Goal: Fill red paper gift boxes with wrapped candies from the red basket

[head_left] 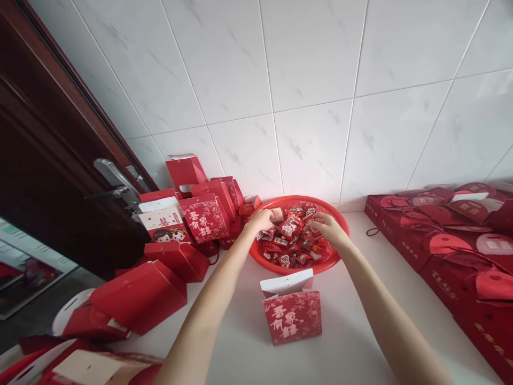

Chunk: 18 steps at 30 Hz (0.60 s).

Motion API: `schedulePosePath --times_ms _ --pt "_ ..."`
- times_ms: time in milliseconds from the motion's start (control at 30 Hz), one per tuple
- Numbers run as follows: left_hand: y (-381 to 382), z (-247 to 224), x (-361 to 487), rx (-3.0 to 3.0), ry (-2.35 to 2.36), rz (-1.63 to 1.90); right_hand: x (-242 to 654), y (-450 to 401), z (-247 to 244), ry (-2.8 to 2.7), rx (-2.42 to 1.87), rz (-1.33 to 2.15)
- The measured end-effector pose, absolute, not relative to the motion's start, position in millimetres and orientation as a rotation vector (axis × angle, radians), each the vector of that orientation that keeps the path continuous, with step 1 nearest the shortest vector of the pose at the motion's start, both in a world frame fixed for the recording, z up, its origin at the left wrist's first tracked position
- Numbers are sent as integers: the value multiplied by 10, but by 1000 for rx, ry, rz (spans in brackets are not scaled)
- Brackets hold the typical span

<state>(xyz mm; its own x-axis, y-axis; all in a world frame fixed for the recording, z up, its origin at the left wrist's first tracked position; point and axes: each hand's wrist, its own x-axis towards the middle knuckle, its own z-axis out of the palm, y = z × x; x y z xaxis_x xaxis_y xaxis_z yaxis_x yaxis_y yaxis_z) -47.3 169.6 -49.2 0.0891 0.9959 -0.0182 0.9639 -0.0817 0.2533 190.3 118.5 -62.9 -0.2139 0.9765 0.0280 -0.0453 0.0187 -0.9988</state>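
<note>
A round red plastic basket (342, 224) stands against the wall, with many small wrapped candies (286, 246) in it. My left hand (262, 220) is over the basket's left side, its fingers bent down at a wrapped candy; whether it grips one is hard to see. My right hand (326, 227) reaches in from the right, fingers closed together among the candies, what they hold too small to make out. Nearer to me, between my forearms, a red patterned box (294, 318) with white lettering stands upright on the white table (248, 342), its top flaps open.
Many red boxes (140, 294) crowd the left side, some leaning on each other. Rows of red boxes with rounded flaps (449, 251) line the right. A tiled wall (312, 107) rises behind the basket; a dark door with a metal handle (114, 179) is at the left.
</note>
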Motion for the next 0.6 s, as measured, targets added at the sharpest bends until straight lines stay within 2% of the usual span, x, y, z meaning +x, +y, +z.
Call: schedulePosePath --times_ms 300,467,600 --pt "1530 -438 -495 2146 1688 116 1921 1192 -618 -1341 -1038 1410" --pt "1501 -301 -595 2073 1380 451 1921 1200 -634 -1325 -1030 1409" --pt "1505 -279 -695 2114 1621 500 1924 1177 -612 -1344 -1054 1397"
